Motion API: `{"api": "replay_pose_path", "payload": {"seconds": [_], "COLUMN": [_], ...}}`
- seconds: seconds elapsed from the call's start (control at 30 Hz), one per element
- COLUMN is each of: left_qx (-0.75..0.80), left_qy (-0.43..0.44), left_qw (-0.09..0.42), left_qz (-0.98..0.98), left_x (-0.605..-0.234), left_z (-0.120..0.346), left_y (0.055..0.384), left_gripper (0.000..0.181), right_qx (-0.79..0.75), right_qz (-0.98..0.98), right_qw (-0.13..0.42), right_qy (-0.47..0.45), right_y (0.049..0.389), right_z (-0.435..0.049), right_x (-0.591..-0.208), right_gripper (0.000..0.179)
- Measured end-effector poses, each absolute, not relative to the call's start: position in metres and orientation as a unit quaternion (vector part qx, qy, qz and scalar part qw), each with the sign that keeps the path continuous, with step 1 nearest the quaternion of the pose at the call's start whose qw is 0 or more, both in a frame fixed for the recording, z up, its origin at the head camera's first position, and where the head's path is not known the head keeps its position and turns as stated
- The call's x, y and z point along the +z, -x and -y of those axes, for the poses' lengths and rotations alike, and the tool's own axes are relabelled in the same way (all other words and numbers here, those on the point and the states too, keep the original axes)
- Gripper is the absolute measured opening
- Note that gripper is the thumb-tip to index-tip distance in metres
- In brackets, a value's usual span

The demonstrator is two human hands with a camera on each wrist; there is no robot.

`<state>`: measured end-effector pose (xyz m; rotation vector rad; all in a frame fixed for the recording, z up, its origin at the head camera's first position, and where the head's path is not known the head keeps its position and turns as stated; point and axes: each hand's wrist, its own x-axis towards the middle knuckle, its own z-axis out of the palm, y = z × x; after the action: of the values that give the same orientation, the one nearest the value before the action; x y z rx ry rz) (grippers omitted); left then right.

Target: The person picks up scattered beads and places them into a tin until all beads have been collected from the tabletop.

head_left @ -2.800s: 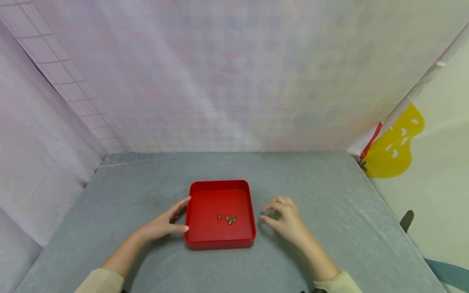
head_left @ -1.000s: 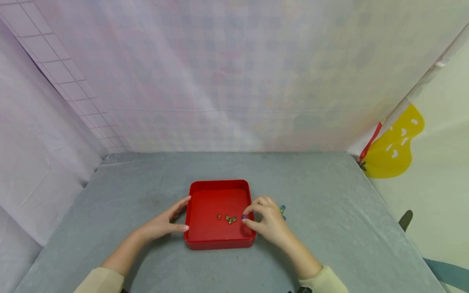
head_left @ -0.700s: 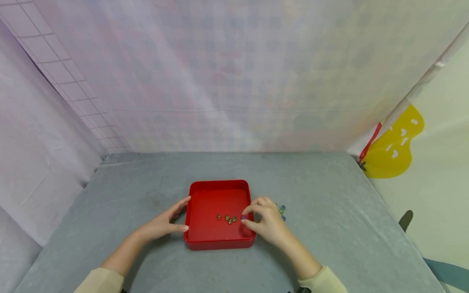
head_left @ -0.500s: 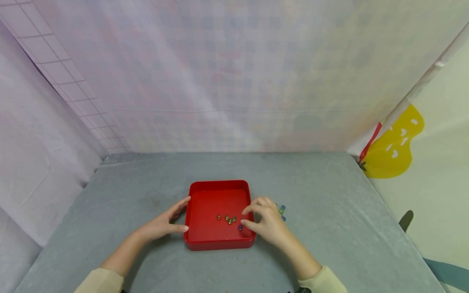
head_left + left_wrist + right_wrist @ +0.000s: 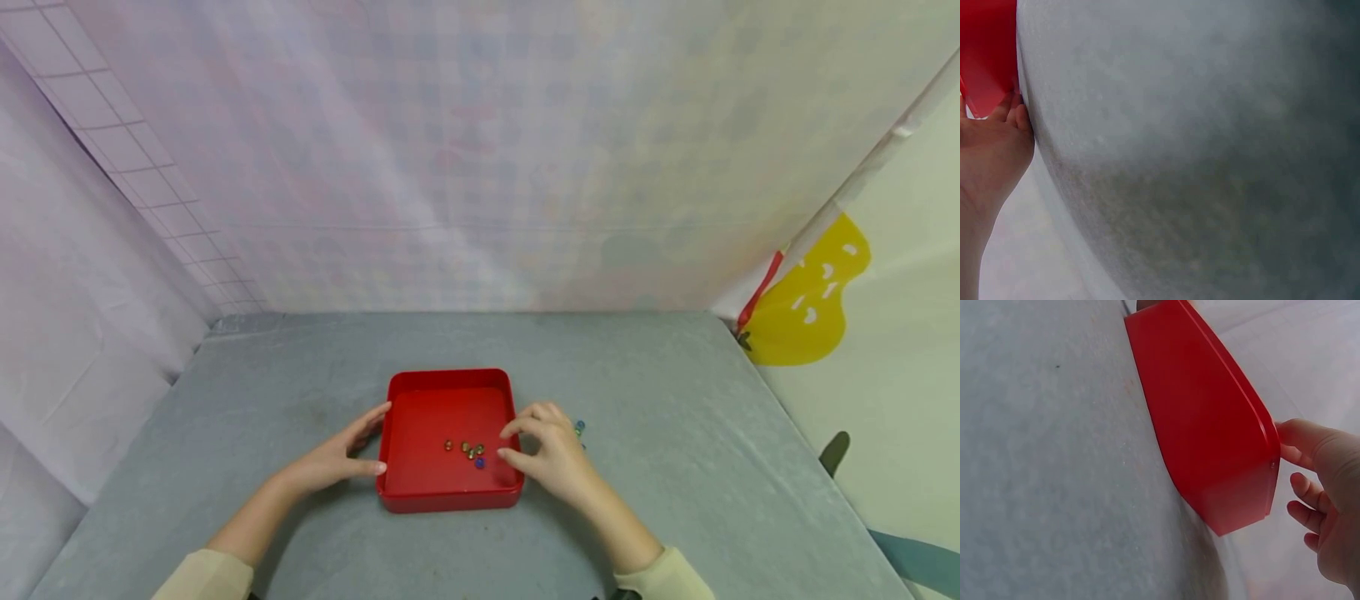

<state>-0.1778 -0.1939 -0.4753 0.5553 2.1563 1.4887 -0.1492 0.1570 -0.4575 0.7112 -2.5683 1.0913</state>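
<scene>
A square red tray [image 5: 450,503] lies on the table, and several small shiny amber-green marbles [image 5: 465,447] sit on its floor. Close beside them is a blue marble [image 5: 480,463]. My left hand [image 5: 333,457] rests against the tray's left side with thumb and fingers spread; the left wrist view shows the fingers [image 5: 1002,107] at the red wall. Over the tray's right rim reaches my right hand [image 5: 551,454], thumb and index finger apart with nothing between them. More blue and green marbles [image 5: 580,427] lie on the cloth just beyond that hand, partly hidden by it.
Grey cloth [image 5: 315,358] covers the table around the tray. A pale patterned curtain [image 5: 465,208] hangs at the back edge, and white sheets [image 5: 90,333] close off the left side. A yellow printed shape [image 5: 802,308] shows on the right-hand sheet.
My right hand carried the blue marble from the table over the tray and let it go. The marble rolled left toward the amber-green ones. My left hand stayed in place.
</scene>
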Motion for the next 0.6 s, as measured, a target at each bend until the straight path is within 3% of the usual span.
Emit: {"api": "replay_pose_path", "payload": {"seconds": [0.6], "left_qx": [0.544], "left_qy": [-0.205], "left_qw": [0.23], "left_qz": [-0.781], "left_x": [-0.473], "left_z": [0.193], "left_y": [0.176], "left_gripper": [0.083], "right_qx": [0.377], "right_qz": [0.88], "right_qw": [0.156], "right_qy": [-0.244], "right_y": [0.148], "right_z": [-0.17], "right_x": [-0.458], "right_gripper": [0.02]}}
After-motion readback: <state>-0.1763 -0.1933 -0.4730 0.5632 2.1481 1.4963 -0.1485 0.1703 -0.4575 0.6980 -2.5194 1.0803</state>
